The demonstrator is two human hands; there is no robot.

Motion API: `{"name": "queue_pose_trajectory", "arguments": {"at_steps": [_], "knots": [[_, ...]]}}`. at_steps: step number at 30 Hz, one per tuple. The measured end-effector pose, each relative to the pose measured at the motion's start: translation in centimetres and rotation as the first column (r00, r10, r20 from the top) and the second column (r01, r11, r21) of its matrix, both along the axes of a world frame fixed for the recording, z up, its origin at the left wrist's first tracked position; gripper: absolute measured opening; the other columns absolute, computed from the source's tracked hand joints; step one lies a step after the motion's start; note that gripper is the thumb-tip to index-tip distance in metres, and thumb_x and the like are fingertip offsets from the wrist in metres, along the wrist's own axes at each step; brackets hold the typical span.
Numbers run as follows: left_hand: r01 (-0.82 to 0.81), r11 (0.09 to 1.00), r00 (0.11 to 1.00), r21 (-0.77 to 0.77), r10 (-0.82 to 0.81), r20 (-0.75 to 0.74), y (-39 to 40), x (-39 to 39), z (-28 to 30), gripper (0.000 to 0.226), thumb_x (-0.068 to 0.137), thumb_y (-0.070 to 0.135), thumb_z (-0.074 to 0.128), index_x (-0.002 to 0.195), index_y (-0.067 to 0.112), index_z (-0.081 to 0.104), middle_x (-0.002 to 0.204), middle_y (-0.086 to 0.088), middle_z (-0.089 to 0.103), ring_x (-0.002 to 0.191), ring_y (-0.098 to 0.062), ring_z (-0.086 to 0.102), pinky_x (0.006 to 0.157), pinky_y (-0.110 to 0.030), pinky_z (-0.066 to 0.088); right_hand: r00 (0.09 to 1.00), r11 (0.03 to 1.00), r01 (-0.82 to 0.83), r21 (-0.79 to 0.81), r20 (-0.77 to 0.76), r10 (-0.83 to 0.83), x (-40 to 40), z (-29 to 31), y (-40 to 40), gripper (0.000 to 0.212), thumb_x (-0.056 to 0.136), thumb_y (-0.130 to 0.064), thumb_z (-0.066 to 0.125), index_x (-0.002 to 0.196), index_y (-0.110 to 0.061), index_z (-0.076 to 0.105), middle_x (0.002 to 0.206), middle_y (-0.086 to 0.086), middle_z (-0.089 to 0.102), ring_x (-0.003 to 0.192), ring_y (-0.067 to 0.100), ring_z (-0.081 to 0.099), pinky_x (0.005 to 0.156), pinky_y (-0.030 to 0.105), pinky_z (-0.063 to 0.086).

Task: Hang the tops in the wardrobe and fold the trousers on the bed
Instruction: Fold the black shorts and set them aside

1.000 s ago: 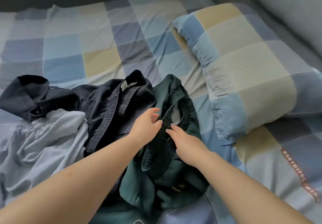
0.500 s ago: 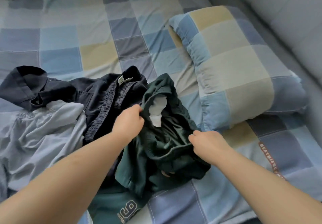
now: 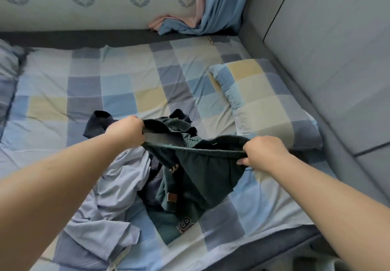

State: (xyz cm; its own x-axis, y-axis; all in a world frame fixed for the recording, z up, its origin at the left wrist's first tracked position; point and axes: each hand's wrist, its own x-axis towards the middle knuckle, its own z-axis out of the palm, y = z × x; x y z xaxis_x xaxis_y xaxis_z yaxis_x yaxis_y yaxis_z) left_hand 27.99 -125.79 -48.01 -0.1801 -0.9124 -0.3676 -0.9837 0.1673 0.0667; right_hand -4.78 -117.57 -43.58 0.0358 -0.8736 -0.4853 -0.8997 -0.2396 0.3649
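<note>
Stretching between both hands' grip, green trousers [image 3: 202, 171] hang below.

No text reads clearly: the dark green garment [image 3: 185, 222] bears a folded, illegible pale print.

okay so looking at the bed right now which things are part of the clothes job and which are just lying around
Part of the job: green trousers, held by left hand and right hand; light blue garment; dark garment.

Lying about: pillow, checked sheet, curtain.
</note>
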Motion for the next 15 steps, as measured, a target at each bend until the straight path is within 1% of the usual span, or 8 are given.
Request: {"name": "queue_pose_trajectory", "arguments": {"at_steps": [2, 5, 8, 9, 10, 12, 13, 15], "knots": [[0.029, 0.997, 0.994, -0.072, -0.022, 0.103, 1.0, 3.1, 3.0, 0.02, 0.089, 0.02, 0.048, 0.102, 0.013, 0.061, 0.104, -0.004, 0.051, 0.09, -0.027, 0.06, 0.072, -0.038, 0.052, 0.999, 0.995, -0.033, -0.093, -0.02, 0.031, 1.9, 2.9, 0.7, 0.046, 0.092, -0.061, 0.041, 0.098, -0.021, 0.063, 0.101, 0.001, 0.065, 0.093, 0.024, 0.063, 0.062, 0.027, 0.035], [0.171, 0.969, 0.954, -0.18, -0.118, 0.275, 3.3, 9.2, 8.1, 0.021, 0.09, 0.033, 0.051, 0.1, 0.019, 0.063, 0.098, 0.003, 0.052, 0.085, -0.021, 0.062, 0.058, -0.031, 0.044, 0.997, 0.978, -0.073, -0.198, -0.021, 0.07, 5.1, 8.9, 2.5, 0.039, 0.099, -0.048, 0.036, 0.098, -0.019, 0.062, 0.098, 0.004, 0.065, 0.086, 0.026, 0.062, 0.062, 0.027, 0.037], [0.262, 0.936, 0.918, -0.235, -0.166, 0.361, 5.8, 14.0, 12.6, 0.029, 0.09, 0.044, 0.051, 0.098, 0.021, 0.065, 0.095, 0.006, 0.057, 0.088, -0.018, 0.062, 0.055, -0.026, 0.037, 0.995, 0.964, -0.101, -0.248, 0.003, 0.105, 9.0, 14.8, 4.0, 0.027, 0.101, -0.035, 0.037, 0.094, -0.02, 0.058, 0.09, 0.005, 0.061, 0.072, 0.024, 0.049, 0.059, 0.028, 0.035], [0.287, 0.926, 0.914, -0.246, -0.188, 0.359, 5.9, 14.3, 13.2, 0.03, 0.091, 0.046, 0.05, 0.098, 0.022, 0.066, 0.096, 0.006, 0.057, 0.091, -0.018, 0.061, 0.056, -0.026, 0.037, 0.992, 0.96, -0.124, -0.253, -0.01, 0.126, 9.4, 15.9, 3.8, 0.021, 0.1, -0.029, 0.039, 0.091, -0.019, 0.055, 0.084, 0.004, 0.058, 0.07, 0.024, 0.047, 0.057, 0.028, 0.034], [0.312, 0.901, 0.918, -0.301, -0.204, 0.34, 7.1, 16.5, 15.4, 0.03, 0.091, 0.047, 0.05, 0.097, 0.022, 0.066, 0.096, 0.006, 0.057, 0.093, -0.017, 0.059, 0.057, -0.027, 0.037, 0.987, 0.944, -0.161, -0.288, -0.034, 0.158, 11.3, 18.3, 4.6, 0.015, 0.098, -0.021, 0.042, 0.093, -0.018, 0.055, 0.079, 0.002, 0.054, 0.07, 0.025, 0.048, 0.055, 0.028, 0.032], [0.423, 0.807, 0.896, -0.412, -0.305, 0.322, 9.0, 19.7, 18.5, 0.027, 0.09, 0.042, 0.05, 0.095, 0.023, 0.068, 0.097, 0.006, 0.057, 0.095, -0.016, 0.057, 0.057, -0.029, 0.04, 0.974, 0.923, -0.226, -0.311, -0.075, 0.213, 14.2, 22.2, 5.6, 0.017, 0.091, -0.008, 0.045, 0.099, -0.019, 0.056, 0.08, 0.003, 0.055, 0.074, 0.027, 0.053, 0.053, 0.028, 0.028], [0.509, 0.746, 0.855, -0.429, -0.38, 0.353, 10.0, 21.6, 20.3, 0.025, 0.09, 0.038, 0.049, 0.096, 0.023, 0.069, 0.101, 0.007, 0.058, 0.097, -0.015, 0.057, 0.061, -0.028, 0.045, 0.968, 0.915, -0.249, -0.318, -0.076, 0.238, 15.9, 24.1, 6.0, 0.022, 0.087, -0.004, 0.045, 0.099, -0.02, 0.055, 0.08, 0.003, 0.054, 0.076, 0.027, 0.053, 0.053, 0.028, 0.027], [0.655, 0.682, 0.745, -0.325, -0.511, 0.43, 11.8, 24.2, 23.4, 0.028, 0.091, 0.035, 0.043, 0.106, 0.027, 0.066, 0.114, 0.011, 0.058, 0.108, -0.011, 0.055, 0.081, -0.027, 0.051, 0.962, 0.913, -0.272, -0.305, -0.083, 0.259, 18.9, 27.7, 6.2, 0.027, 0.081, 0.003, 0.045, 0.091, -0.021, 0.053, 0.076, 0.0, 0.047, 0.077, 0.026, 0.053, 0.053, 0.027, 0.028]]}}
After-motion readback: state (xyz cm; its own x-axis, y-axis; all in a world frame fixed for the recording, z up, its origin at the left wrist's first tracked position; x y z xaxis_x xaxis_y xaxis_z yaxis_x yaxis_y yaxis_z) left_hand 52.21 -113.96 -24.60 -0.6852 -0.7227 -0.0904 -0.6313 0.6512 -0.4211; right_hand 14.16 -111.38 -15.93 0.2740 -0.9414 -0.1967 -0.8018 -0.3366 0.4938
